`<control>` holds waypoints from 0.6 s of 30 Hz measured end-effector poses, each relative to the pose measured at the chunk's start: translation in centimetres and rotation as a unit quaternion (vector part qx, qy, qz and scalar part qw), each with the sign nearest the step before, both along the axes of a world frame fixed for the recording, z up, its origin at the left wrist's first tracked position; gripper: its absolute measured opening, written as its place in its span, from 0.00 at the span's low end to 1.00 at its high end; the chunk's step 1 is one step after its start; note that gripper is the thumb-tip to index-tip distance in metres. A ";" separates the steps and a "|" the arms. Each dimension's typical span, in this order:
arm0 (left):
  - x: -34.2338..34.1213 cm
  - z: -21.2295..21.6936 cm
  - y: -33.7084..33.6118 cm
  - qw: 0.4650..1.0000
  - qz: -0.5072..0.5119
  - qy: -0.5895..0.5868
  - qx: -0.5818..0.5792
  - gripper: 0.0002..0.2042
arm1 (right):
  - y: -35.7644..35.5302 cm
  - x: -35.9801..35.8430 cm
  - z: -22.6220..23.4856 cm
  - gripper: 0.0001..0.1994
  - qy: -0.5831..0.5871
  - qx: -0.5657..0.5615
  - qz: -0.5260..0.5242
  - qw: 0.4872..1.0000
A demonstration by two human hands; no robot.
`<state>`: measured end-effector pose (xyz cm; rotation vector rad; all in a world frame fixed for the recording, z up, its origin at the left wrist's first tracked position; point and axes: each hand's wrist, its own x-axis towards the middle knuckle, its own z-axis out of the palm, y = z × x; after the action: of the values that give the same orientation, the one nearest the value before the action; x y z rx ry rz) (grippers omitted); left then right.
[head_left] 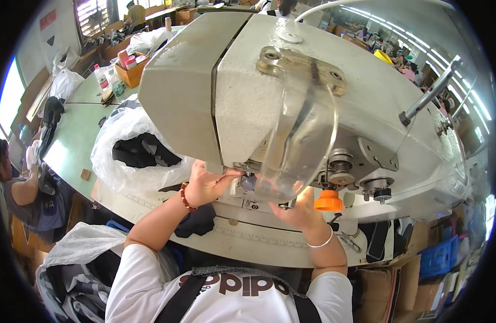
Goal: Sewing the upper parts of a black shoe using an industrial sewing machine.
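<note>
Under the big off-white sewing machine head (248,97) our left hand (207,185) pinches at the needle area behind the clear curved plastic guard (299,145), nearer than our flat, open right hand (296,210).

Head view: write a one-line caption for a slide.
Both hands, left hand and right hand, work under the clear guard at the needle area of a grey industrial sewing machine.
</note>
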<state>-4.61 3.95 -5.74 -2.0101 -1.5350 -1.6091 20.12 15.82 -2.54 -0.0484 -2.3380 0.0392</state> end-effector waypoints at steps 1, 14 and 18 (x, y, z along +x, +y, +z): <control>0.0 0.1 -0.2 1.000 0.004 0.015 -0.007 0.09 | -0.1 0.1 0.3 0.24 0.001 0.034 -0.020 0.999; 1.1 2.2 -0.3 0.998 0.050 -0.009 0.047 0.03 | -0.7 -0.6 2.9 0.07 0.065 0.003 -0.130 0.989; 1.9 5.0 -1.8 0.998 0.012 0.035 0.044 0.04 | -6.3 2.8 4.9 0.14 -0.045 0.099 -0.204 0.973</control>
<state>-2.70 2.11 -0.74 -1.9733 -1.4317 -1.5518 22.94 9.49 2.37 -0.4376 -2.3658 -0.4064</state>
